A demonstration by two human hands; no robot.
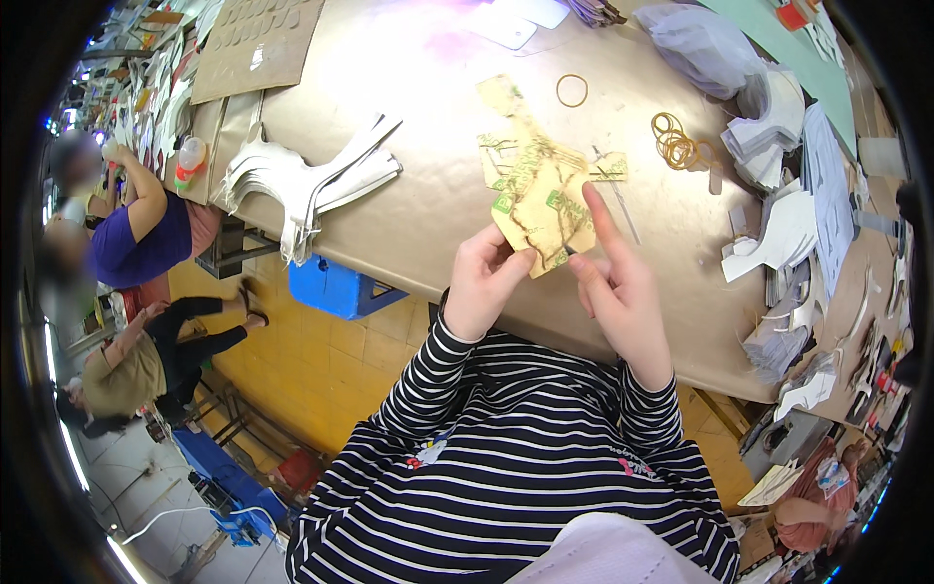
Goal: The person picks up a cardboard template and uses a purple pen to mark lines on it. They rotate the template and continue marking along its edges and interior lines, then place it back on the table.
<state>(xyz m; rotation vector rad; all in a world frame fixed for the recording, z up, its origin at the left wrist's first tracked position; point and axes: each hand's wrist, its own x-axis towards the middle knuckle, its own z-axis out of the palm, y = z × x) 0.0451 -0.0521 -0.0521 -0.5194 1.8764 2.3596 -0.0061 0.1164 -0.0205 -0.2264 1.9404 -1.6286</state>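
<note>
My left hand pinches the lower left edge of a yellow, irregularly cut sheet piece with green print and brown streaks. The piece is over the brown-covered table. At its lower right edge is my right hand, index finger stretched along the edge and thumb tip near the bottom corner. The other fingers curl behind, partly hidden. A small dark spot shows by that thumb; I cannot make out what it is. A thin metal tool lies just beyond the piece. Beyond it is a single rubber band.
White cut pieces are stacked at left; more stacks line the right side. Rubber bands lie right of centre. A brown board is at far left, a blue stool below the table edge. Other people sit at left.
</note>
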